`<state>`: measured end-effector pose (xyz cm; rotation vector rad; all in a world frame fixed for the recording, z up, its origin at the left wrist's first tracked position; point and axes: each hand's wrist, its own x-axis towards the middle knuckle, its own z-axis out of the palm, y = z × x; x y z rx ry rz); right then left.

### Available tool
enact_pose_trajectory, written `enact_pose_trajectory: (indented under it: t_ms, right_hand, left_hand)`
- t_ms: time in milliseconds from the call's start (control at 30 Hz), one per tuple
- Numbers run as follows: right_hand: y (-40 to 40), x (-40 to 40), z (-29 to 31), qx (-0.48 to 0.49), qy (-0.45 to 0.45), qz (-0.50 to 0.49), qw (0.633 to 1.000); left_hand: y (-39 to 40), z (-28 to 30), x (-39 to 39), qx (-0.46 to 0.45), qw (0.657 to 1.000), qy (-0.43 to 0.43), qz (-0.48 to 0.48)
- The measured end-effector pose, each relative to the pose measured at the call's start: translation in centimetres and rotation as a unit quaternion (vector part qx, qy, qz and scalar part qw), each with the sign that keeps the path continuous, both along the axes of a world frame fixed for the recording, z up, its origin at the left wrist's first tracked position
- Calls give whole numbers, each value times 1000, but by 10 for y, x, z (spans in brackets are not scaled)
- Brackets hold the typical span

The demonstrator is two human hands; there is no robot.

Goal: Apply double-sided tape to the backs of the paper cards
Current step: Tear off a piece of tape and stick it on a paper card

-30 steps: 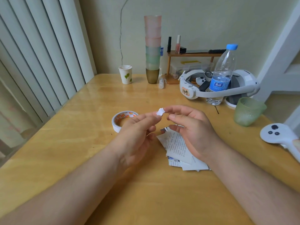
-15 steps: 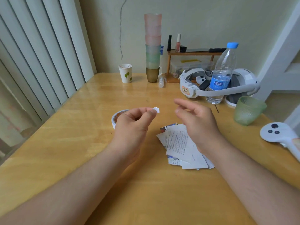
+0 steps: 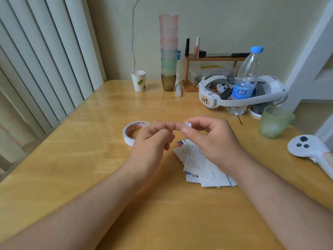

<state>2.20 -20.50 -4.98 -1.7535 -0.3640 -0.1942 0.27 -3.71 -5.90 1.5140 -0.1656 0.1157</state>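
Both hands' fingers (image 3: 185,131) are pinching a small tape piece (image 3: 187,125), seemingly peeling its backing; next, pressing it onto the paper cards (image 3: 198,159) lying below the fingers.

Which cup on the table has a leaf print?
The white paper cup at the table's far edge, left of the stacked cups. Those and the green textured cup on the right carry no print.
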Motion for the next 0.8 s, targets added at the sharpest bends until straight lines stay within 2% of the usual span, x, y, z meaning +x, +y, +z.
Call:
enact_pose_trajectory:
  t_ms: [200, 333, 567, 800]
  right_hand:
    - [-3, 2, -2, -41, -8, -3, 999]
    - [-3, 2, -1, -2, -1, 18, 1000]
    - [-3, 1, 1, -8, -11, 23, 1000]
    - [-5, 4, -3, -93, -31, -45, 994]
  left_hand:
    - [-1, -1, -1, 24, 1000, -5, -1]
    - [-2, 0, -2, 40, 999, -11, 10]
    - [-1, -1, -2, 53, 999, -7, 0]
    - [0, -2, -1, 53, 998, -2, -32]
